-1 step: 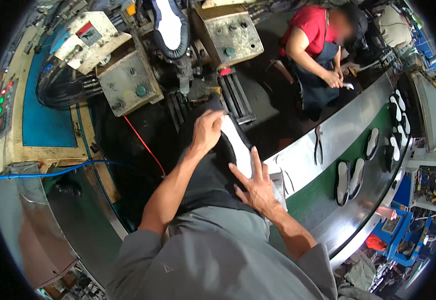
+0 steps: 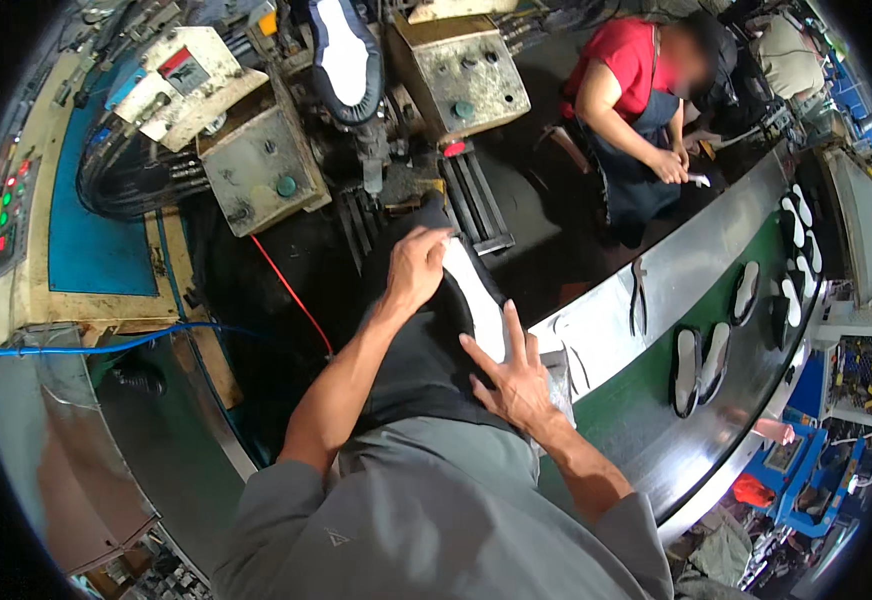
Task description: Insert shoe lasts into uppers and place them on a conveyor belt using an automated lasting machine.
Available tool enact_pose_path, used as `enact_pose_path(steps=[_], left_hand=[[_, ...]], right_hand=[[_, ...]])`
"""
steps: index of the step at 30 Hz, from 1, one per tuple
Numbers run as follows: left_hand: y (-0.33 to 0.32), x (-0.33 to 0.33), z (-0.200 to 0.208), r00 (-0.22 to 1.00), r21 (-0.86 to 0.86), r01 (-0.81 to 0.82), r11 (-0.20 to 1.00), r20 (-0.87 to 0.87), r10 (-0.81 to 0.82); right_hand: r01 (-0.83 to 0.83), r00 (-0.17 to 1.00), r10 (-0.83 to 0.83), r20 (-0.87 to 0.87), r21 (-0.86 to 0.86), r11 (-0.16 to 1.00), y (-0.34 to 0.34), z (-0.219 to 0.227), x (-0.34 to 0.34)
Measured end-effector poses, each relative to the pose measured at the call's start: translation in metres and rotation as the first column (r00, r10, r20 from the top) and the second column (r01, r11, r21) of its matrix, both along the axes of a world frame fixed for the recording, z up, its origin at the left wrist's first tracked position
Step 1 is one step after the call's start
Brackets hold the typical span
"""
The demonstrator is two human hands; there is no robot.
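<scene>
I hold a black shoe [image 2: 426, 350] with a white sole [image 2: 478, 300] in front of me, its toe pointing toward the machine. My left hand [image 2: 416, 265] grips the front of the shoe from above. Lower down, my right hand [image 2: 518, 378] lies against the heel end with its fingers spread along the sole's edge. A second shoe [image 2: 341, 55] sits sole-up on the machine's post at the top, apart from both hands.
Beige metal machine blocks [image 2: 256, 165] flank the post. A button panel [image 2: 1, 210] and a blue cable [image 2: 106, 345] are at left, with a red cable [image 2: 291, 295] near my left arm. At right, a green conveyor [image 2: 646, 400] carries several soles [image 2: 696, 365]. A person in a red shirt [image 2: 626, 70] works beyond.
</scene>
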State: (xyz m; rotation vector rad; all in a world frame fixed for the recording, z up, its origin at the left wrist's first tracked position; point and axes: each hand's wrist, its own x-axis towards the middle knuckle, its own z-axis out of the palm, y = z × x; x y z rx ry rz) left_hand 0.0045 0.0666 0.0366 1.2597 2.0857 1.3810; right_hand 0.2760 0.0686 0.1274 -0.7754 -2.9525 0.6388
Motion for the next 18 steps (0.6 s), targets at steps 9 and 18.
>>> enact_pose_path(steps=[9, 18], left_hand=[[-0.013, -0.105, 0.002, 0.775, 0.06, -0.196, 0.979, 0.621, 0.117], [0.085, -0.273, 0.129, 0.341, 0.217, -0.213, 0.953, 0.93, -0.136]], right_hand=[[0.087, 0.975, -0.107, -0.194, -0.112, 0.99, 0.016, 0.016, -0.011], [0.19, 0.961, -0.193, -0.198, -0.034, 0.981, 0.076, 0.068, -0.056]])
